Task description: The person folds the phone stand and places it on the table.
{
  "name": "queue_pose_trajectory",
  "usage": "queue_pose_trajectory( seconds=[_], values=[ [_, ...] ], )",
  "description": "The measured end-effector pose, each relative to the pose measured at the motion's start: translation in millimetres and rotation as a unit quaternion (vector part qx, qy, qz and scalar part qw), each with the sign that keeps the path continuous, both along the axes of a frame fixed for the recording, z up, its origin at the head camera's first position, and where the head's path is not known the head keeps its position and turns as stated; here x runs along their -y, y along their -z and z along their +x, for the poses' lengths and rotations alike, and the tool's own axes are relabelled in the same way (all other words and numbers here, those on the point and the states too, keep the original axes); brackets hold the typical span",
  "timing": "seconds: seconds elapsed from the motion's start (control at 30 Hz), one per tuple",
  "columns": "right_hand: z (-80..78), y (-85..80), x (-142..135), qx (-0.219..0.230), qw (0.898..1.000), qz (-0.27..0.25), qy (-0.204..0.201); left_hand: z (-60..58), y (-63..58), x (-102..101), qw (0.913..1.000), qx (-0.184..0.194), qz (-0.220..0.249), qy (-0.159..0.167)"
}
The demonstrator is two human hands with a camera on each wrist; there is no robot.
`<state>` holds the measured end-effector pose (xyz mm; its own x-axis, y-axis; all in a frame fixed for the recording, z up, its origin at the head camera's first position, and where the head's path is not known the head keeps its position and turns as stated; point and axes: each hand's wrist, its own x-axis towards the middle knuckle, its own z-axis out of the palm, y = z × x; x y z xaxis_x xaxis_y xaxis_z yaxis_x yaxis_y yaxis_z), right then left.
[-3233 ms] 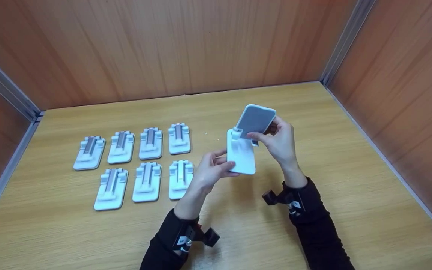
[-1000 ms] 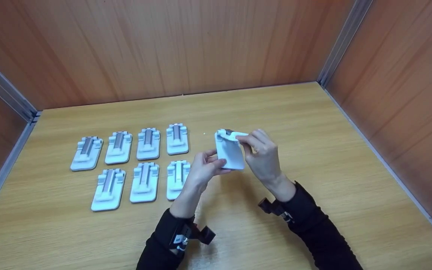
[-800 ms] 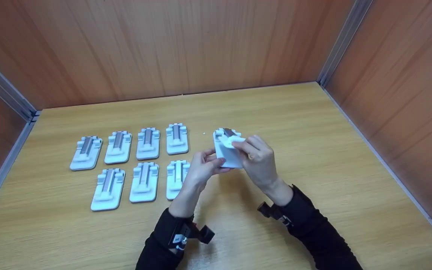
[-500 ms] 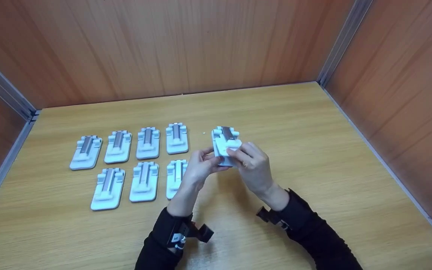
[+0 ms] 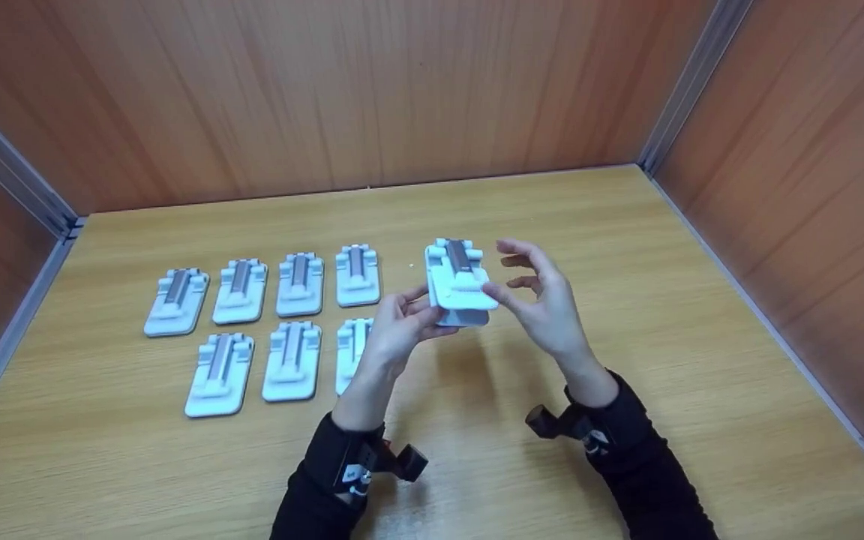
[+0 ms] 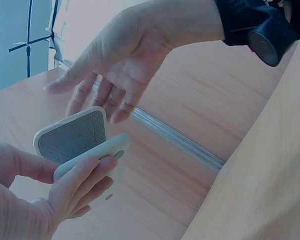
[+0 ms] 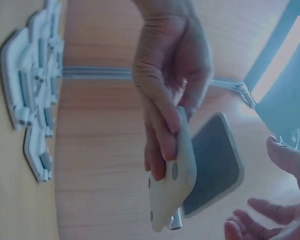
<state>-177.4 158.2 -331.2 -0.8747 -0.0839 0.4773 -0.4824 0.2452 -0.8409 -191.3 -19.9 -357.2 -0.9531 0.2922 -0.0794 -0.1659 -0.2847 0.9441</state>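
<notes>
My left hand (image 5: 400,330) holds a white folding phone stand (image 5: 456,277) above the table, thumb on one side of its base and fingers beneath. The stand's grey-padded top plate (image 6: 72,137) is folded partway over the base, leaving a wedge-shaped gap between them, as both wrist views show. My right hand (image 5: 548,307) is just right of the stand, fingers spread and gripping nothing. Its thumb tip overlaps the plate's corner in the head view, while the left wrist view has this hand (image 6: 122,60) beyond the plate.
Several folded white phone stands lie in two rows on the left of the wooden table (image 5: 627,247), among them one stand (image 5: 218,375) at the front left. My left forearm partly covers the nearest front-row stand (image 5: 349,352). Wood panels (image 5: 372,90) wall the back and sides.
The stand's top plate has swung from raised to down over the base, pushed by my right hand. Now that hand has let go and moved off to the right, fingers spread.
</notes>
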Motion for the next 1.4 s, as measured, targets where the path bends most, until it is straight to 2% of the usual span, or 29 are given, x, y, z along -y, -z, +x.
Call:
queue_pose_trajectory(
  seconds=[0.07, 0.13, 0.27, 0.37, 0.43, 0.53, 0.73, 0.97, 1.07, 1.4],
  values=[
    [-8.9, 5.7, -6.2, 0.065, 0.996, -0.04, -0.035, 0.0, -0.7, -0.2, 1.0, -0.003, 0.001, 0.0],
    [-14.0, 6.9, -9.0, 0.128, 0.986, -0.074, -0.071, 0.1, -0.9, -0.4, 0.9999, -0.009, 0.005, 0.001],
    [-21.1, 10.1, -13.1, 0.233, 0.952, -0.133, -0.149, -0.3, -0.3, -0.6, 0.9997, -0.021, 0.011, 0.0],
    [-24.1, 13.1, -14.9, 0.279, 0.928, -0.159, -0.192, -0.5, 0.0, -0.2, 0.9995, -0.026, 0.015, 0.0],
    [-24.6, 14.7, -15.0, 0.293, 0.918, -0.162, -0.211, -0.3, -0.3, 0.0, 0.9995, -0.026, 0.017, 0.0],
    [-24.8, 16.1, -14.3, 0.298, 0.914, -0.157, -0.226, -0.3, -0.8, -0.3, 0.9995, -0.022, 0.022, -0.001],
    [-25.0, 16.7, -13.3, 0.298, 0.912, -0.163, -0.231, -1.7, -0.2, -0.2, 0.9996, -0.019, 0.022, 0.0],
    [-25.2, 17.5, -14.2, 0.315, 0.906, -0.174, -0.223, -0.1, -1.9, 2.0, 0.9988, -0.042, -0.023, 0.009],
    [-25.0, 17.3, -14.6, 0.315, 0.908, -0.176, -0.214, 0.4, -3.3, 3.0, 0.9982, -0.046, -0.039, 0.005],
    [-25.9, 16.8, -15.6, 0.305, 0.913, -0.185, -0.196, -0.7, -7.6, 5.3, 0.9988, -0.023, -0.038, -0.022]
  ],
)
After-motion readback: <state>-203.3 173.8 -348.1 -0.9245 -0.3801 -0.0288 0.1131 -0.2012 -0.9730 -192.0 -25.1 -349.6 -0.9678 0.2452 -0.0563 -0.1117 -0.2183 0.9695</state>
